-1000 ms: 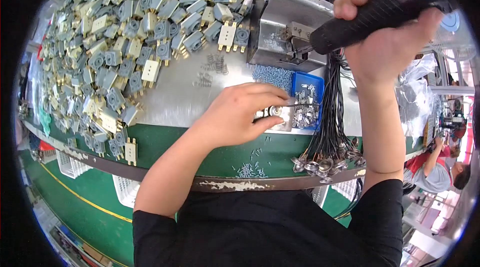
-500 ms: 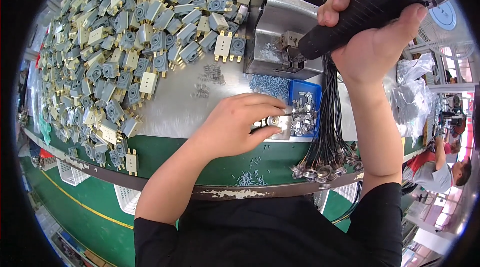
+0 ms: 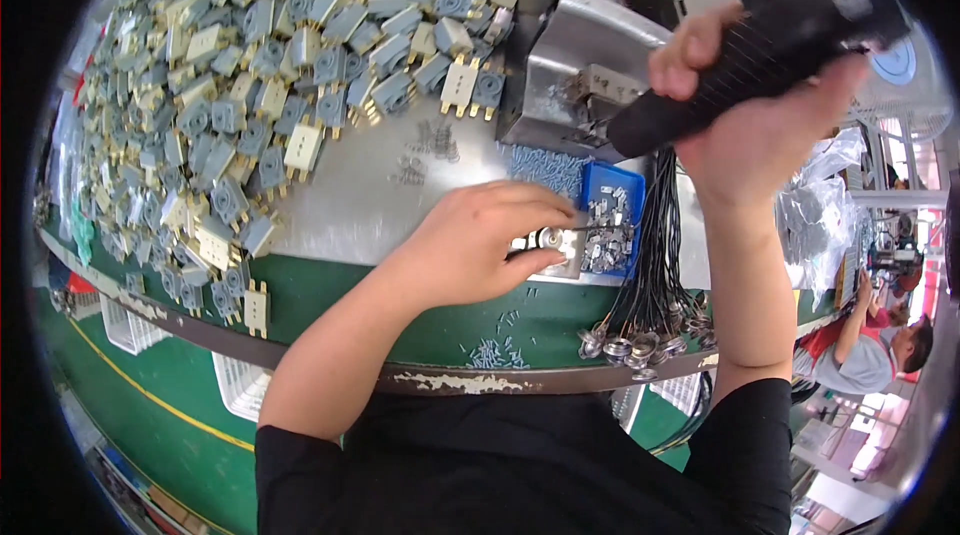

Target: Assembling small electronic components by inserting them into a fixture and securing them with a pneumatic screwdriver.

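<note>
Pinching a small round metal part (image 3: 548, 237) at the dial's centre, between thumb and forefinger of the left grip (image 3: 468, 243); toward four o'clock from there, a flat, thin metal plate (image 3: 571, 267). Cannot tell whether touching. Wrapping firmly, at two o'clock, the ridged black casing of a tapered tool (image 3: 755, 55) with the right grip (image 3: 750, 147), narrow end toward eight, in front of a scuffed sheet-steel box (image 3: 600, 27).

At three, just beside the plate, a glossy blue plastic tray (image 3: 612, 176) of small bright metal clips (image 3: 607, 235); between one and two, a spread of bluish screws (image 3: 545, 168). At eleven, coiled wire springs (image 3: 432, 142) on the smooth metal surface (image 3: 330, 230). At ten, a heap of boxy grey and cream plastic blocks (image 3: 250, 85) with brass-coloured prongs. Toward four, slick black cables (image 3: 652, 255), bundled, ending in round shiny metal caps (image 3: 618, 351). At six, slim loose screws (image 3: 493, 353), scattered near a chipped edge.
</note>
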Available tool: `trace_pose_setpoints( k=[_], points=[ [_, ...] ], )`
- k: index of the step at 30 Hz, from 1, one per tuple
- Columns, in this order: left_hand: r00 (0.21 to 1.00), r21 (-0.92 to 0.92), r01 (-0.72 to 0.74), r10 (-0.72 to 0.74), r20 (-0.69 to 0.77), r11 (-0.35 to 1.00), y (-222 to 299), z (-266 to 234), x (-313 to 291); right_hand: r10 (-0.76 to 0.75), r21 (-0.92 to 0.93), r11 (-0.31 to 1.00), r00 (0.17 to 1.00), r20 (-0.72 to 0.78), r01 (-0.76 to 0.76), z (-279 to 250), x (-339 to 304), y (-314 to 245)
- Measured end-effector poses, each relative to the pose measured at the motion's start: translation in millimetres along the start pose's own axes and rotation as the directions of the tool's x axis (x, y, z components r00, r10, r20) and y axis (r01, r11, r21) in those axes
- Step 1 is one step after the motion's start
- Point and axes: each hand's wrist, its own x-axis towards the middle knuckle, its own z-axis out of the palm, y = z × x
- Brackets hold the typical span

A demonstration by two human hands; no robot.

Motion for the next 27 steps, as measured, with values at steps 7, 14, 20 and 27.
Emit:
trace_pose_setpoints(
  k=[7, 14, 20, 27],
  points=[
    [1.0, 0.031, 0.006, -0.006, -0.009, 0.999, -3, -1, -2, 0.093, -0.081, 0.994, 0.947, 0.306, -0.072, 27, -33, -20],
    [0.999, 0.042, 0.039, -0.041, 0.03, 0.998, -6, -3, -4, 0.111, -0.196, 0.979, 0.953, 0.282, -0.057, 39, -50, -8],
    [0.999, 0.047, -0.016, 0.018, -0.035, 0.999, -10, 2, -6, 0.093, -0.041, 0.996, 0.955, 0.282, -0.084, 37, -50, 5],
    [1.0, 0.036, 0.007, -0.006, -0.027, 0.999, -8, 2, -6, 0.095, 0.091, 0.988, 0.962, 0.256, -0.122, 39, -56, 12]
  ],
)
